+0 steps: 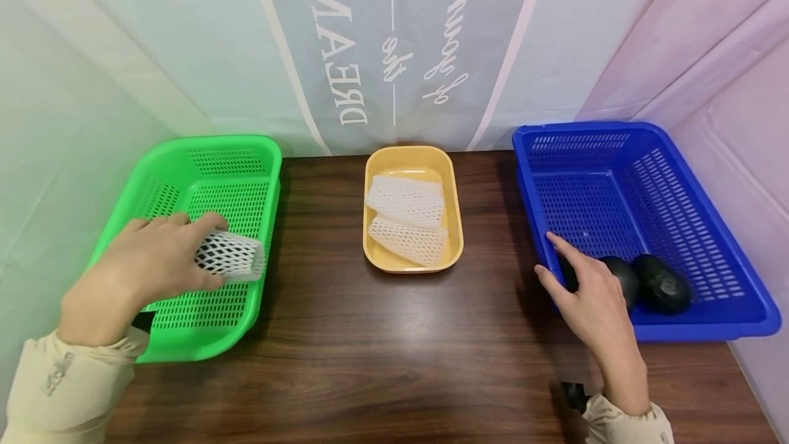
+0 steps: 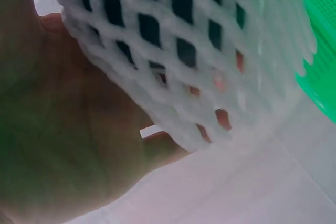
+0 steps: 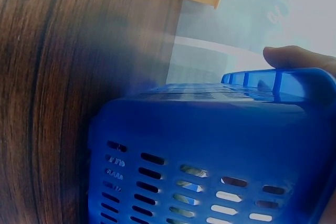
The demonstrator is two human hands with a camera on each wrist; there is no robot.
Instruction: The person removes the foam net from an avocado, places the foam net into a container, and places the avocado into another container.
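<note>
My left hand (image 1: 144, 259) grips a white foam net sleeve (image 1: 231, 255) above the green basket (image 1: 268, 225). Through its mesh a dark avocado-like fruit shows in the left wrist view, inside the net (image 2: 173, 30); the sleeve's loose end points right. At the other side, my right hand (image 1: 592, 297) rests over the near-left corner of the blue basket (image 1: 696, 331), thumb outside and index finger along the rim. Under and beside that hand lie dark avocados (image 1: 662, 284), partly hidden by it. The right wrist view shows the basket's perforated side wall (image 3: 210, 135) and a fingertip above its rim.
Between the baskets stands a small yellow tray (image 1: 413, 269) holding foam net sleeves (image 1: 407, 201). All three containers are on a dark wooden table (image 1: 394, 355). A printed cloth (image 1: 394, 33) hangs behind, and pale cloth closes off both sides.
</note>
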